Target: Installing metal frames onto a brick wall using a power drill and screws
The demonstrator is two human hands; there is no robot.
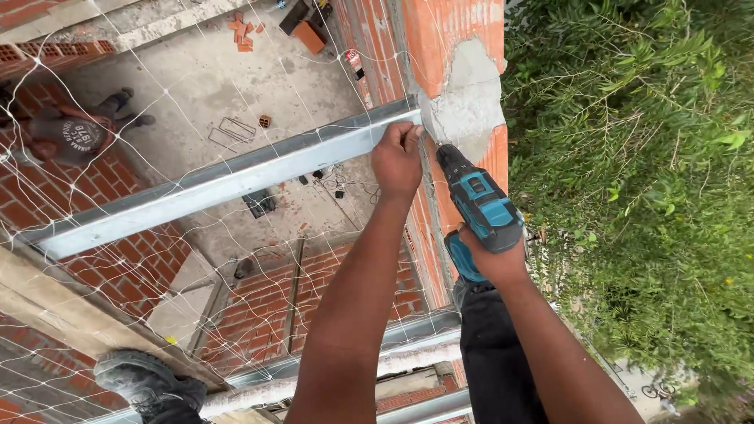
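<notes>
Galvanised steel is what your left hand (397, 161) grips: a long metal beam (228, 182) that runs from the near left of the scene up to the brick wall (455, 35) at the far right. Your fingers (408, 135) are wrapped around its far end, just where it meets the grey mortar patch (469, 98) on the corner of the wall. The beam looks stiff and thin-walled, probably light for its length but awkward, since so much of it hangs away from your grip; its smooth zinc face is likely slippery and its cut end may be sharp, so a hold over the flat top, close to the wall, seems the safest.

Your right hand (493, 263) is closed around the handle of a blue and black drill (477, 206), whose nose points up at the joint between beam and mortar, just right of your left hand. The drill looks compact but top-heavy, with a rubbery grip that should not slip. Whether a bit is touching the wall, you cannot tell.

Below you hangs a white safety net (196, 102), and through it shows a concrete floor (204, 78) well beneath, with another person (75, 129) at the far left. Your boot (141, 381) rests on a wooden plank (71, 314) at the near left. Green bushes (636, 173) fill the right.
</notes>
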